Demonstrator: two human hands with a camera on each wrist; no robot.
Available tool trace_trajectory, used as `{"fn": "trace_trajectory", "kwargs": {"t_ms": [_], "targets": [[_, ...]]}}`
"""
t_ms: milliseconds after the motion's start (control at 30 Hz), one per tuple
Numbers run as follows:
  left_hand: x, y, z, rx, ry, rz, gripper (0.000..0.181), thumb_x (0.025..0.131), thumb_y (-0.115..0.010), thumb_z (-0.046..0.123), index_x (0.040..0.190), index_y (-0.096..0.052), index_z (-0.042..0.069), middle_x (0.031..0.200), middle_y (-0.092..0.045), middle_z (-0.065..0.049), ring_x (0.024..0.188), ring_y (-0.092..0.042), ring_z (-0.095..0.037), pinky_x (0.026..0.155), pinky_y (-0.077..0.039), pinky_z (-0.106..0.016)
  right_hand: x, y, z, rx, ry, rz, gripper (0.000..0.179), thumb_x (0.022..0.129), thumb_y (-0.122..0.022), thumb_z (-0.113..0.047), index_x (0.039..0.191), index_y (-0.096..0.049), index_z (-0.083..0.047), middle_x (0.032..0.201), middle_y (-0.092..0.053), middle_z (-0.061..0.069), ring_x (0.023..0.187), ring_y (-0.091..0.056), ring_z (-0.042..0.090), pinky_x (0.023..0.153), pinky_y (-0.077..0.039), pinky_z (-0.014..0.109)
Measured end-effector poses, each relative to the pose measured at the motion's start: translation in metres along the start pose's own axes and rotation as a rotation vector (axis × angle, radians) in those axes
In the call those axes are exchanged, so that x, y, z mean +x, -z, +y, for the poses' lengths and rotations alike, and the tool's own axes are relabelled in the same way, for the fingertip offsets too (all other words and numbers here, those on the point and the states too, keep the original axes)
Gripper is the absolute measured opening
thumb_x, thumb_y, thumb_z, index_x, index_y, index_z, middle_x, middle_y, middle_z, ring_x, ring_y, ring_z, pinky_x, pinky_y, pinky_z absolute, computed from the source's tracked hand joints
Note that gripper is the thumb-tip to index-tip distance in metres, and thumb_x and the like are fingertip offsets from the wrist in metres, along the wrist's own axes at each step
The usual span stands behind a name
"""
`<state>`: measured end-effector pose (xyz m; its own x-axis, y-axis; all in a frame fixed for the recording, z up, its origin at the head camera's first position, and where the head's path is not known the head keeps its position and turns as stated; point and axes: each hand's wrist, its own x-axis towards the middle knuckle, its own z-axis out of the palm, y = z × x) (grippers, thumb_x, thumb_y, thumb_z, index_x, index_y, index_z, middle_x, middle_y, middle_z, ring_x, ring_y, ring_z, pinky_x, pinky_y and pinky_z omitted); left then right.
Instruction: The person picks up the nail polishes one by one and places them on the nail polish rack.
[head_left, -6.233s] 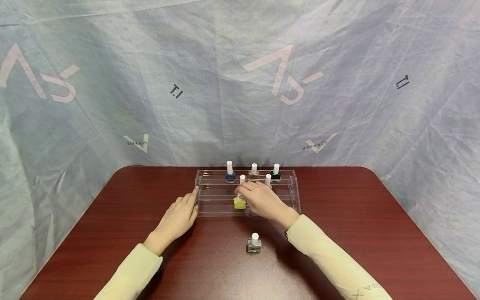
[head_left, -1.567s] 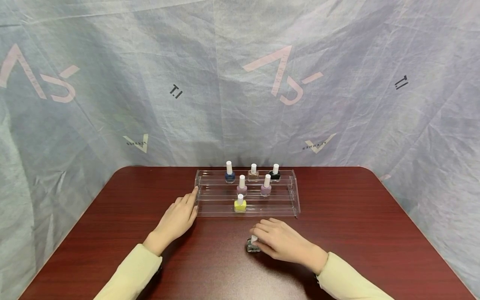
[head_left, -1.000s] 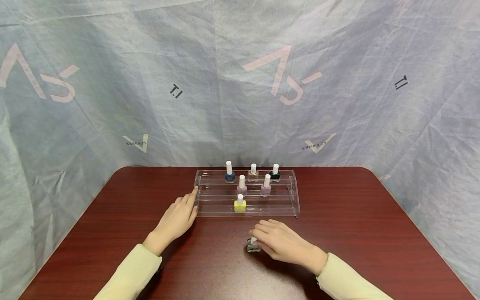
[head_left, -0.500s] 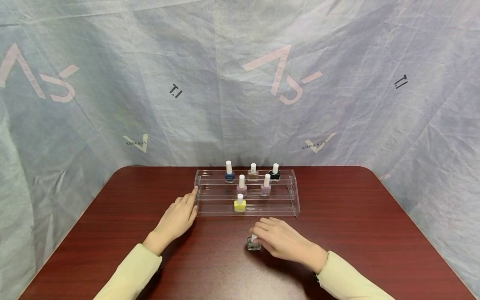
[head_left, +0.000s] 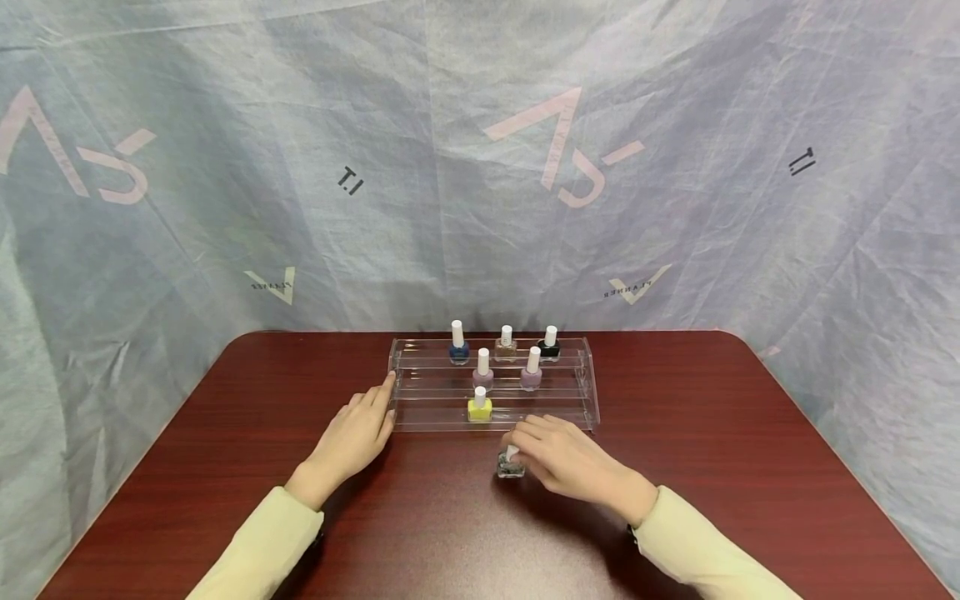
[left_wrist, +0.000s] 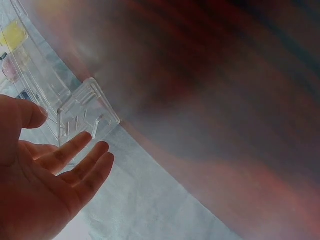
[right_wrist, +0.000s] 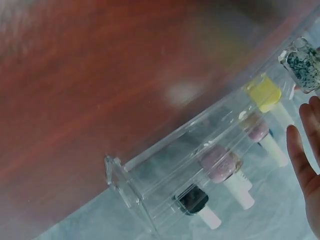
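A clear tiered rack (head_left: 427,408) stands toward the back of the table. My left hand (head_left: 352,437) touches the rack's left side with straight fingers, which the left wrist view shows from the palm. My right hand (head_left: 566,458) pinches the white cap of a nail polish bottle (head_left: 512,468) in front of the rack. Dark glitter flakes show through this bottle's glass in the right wrist view. On the rack's front tier stands a yellow nail polish (head_left: 480,410). Two mauve bottles, including a right-hand mauve nail polish (head_left: 531,379), occupy the middle tier.
The top tier bears a blue nail polish (head_left: 459,352), a brownish glitter nail polish (head_left: 506,349) and a black nail polish (head_left: 549,349). A grey cloth (head_left: 480,167) hangs behind the dark red table (head_left: 675,400).
The yellow bottle was released on the front tier. My right hand then took the glitter bottle by its cap and has moved it toward the rack. My left hand stays put.
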<state>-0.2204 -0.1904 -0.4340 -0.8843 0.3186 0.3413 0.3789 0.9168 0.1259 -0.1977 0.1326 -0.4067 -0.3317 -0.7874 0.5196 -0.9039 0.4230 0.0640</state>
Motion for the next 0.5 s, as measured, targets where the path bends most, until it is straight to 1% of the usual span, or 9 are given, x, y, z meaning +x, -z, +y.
{"fn": "trace_trajectory", "kwargs": {"t_ms": [167, 300, 400, 500], "targets": [[0.000, 0.000, 0.000, 0.000, -0.004, 0.000, 0.058, 0.092, -0.051, 0.020, 0.142, -0.028, 0.001, 0.121, -0.056, -0.017, 0.105, -0.055, -0.033, 0.085, -0.047, -0.045, 0.003, 0.004, 0.008, -0.004, -0.012, 0.024, 0.020, 0.080, -0.067, -0.012, 0.099, -0.061, -0.012, 0.085, -0.059, -0.008, 0.075, -0.053, 0.006, 0.066, -0.044, 0.021], [0.000, 0.001, 0.000, -0.001, -0.006, 0.001, 0.058, 0.092, -0.051, 0.019, 0.142, -0.028, 0.001, 0.121, -0.056, -0.017, 0.105, -0.055, -0.034, 0.086, -0.047, -0.045, 0.005, 0.007, 0.015, -0.017, -0.027, 0.035, 0.022, 0.078, -0.067, -0.009, 0.099, -0.061, -0.011, 0.087, -0.060, -0.006, 0.076, -0.055, 0.008, 0.070, -0.047, 0.023], [0.000, 0.001, 0.000, -0.004, -0.002, -0.001, 0.058, 0.092, -0.051, 0.019, 0.142, -0.028, 0.001, 0.121, -0.056, -0.018, 0.105, -0.055, -0.034, 0.087, -0.047, -0.045, 0.006, 0.009, 0.019, -0.024, -0.047, 0.036, 0.022, 0.079, -0.067, -0.010, 0.100, -0.061, -0.011, 0.089, -0.060, -0.006, 0.079, -0.056, 0.008, 0.072, -0.048, 0.024], [0.000, 0.002, 0.001, -0.006, 0.000, -0.006, 0.058, 0.092, -0.050, 0.019, 0.142, -0.028, 0.000, 0.122, -0.056, -0.018, 0.106, -0.055, -0.034, 0.087, -0.046, -0.045, 0.007, 0.012, 0.023, -0.025, -0.068, 0.036, 0.022, 0.080, -0.067, -0.010, 0.102, -0.061, -0.012, 0.090, -0.061, -0.006, 0.079, -0.057, 0.008, 0.071, -0.048, 0.024]]}}
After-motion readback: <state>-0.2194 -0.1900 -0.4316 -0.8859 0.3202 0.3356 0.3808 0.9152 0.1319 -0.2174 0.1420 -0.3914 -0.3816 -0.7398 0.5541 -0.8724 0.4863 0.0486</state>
